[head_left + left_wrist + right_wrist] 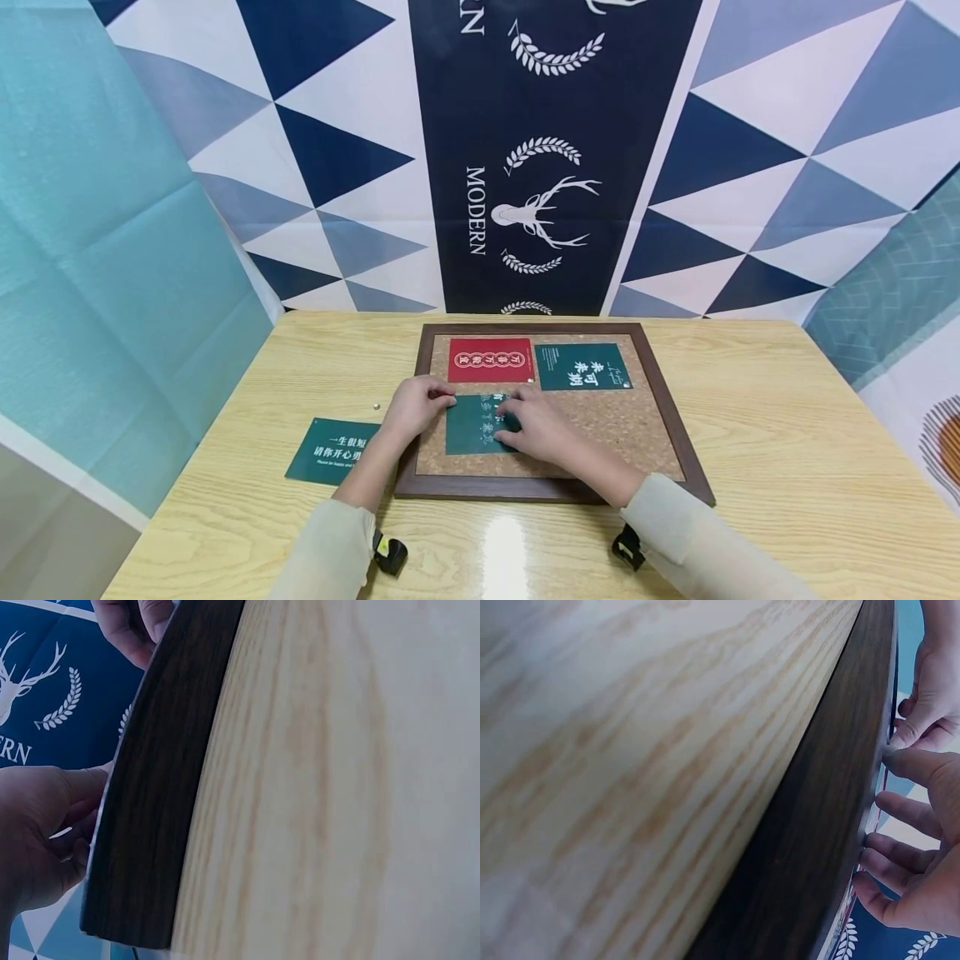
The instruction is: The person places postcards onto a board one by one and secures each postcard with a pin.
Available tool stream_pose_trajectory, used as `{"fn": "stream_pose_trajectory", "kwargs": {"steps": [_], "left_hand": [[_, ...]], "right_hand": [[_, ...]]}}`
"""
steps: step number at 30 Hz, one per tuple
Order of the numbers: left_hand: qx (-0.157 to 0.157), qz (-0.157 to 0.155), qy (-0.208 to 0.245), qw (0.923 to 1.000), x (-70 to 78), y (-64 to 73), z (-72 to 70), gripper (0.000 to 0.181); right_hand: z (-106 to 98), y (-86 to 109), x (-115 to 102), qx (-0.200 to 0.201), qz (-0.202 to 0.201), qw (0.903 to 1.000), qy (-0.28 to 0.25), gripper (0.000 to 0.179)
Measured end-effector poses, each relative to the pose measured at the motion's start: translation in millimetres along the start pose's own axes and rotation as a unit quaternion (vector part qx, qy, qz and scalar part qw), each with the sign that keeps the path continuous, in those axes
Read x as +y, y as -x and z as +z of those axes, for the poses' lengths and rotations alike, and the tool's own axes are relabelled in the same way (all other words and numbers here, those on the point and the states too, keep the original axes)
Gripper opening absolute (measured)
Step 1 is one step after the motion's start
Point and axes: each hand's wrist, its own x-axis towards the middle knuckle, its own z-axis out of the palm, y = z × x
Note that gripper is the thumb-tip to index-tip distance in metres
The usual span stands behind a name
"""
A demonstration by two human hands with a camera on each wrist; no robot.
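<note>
A green card [467, 429] with pale lettering lies on the cork board [600, 433], toward its left side. At the card's upper left corner, my left hand [415, 408] pinches with thumb and finger; the hand overlaps the board's left frame. My right hand [538, 425] spreads over the card's right part, bent fingertips and thumb resting on it. In both wrist views the dark wooden frame [161, 772] blocks sight of the card. Above it on the cork are a red card [487, 371] and another green card [558, 367], each with a small pale pin at a lower corner.
Another green card [318, 454] lies on the wooden table [787, 417] left of the board, partly behind my left forearm. Near it sits a small silvery pin [377, 407]. A patterned cloth [540, 100] with a deer head hangs behind the table.
</note>
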Motion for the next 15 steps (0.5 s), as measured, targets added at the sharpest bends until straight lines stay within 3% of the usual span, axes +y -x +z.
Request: {"fn": "stream_pose_trajectory", "kwargs": {"steps": [15], "left_hand": [[-0.028,0.024,-0.034,0.9987,5.2,-7.5,-2.7,0.012]], "right_hand": [[-0.9,0.2,-0.8,0.000,0.002,1.0000,-0.003,0.035]]}}
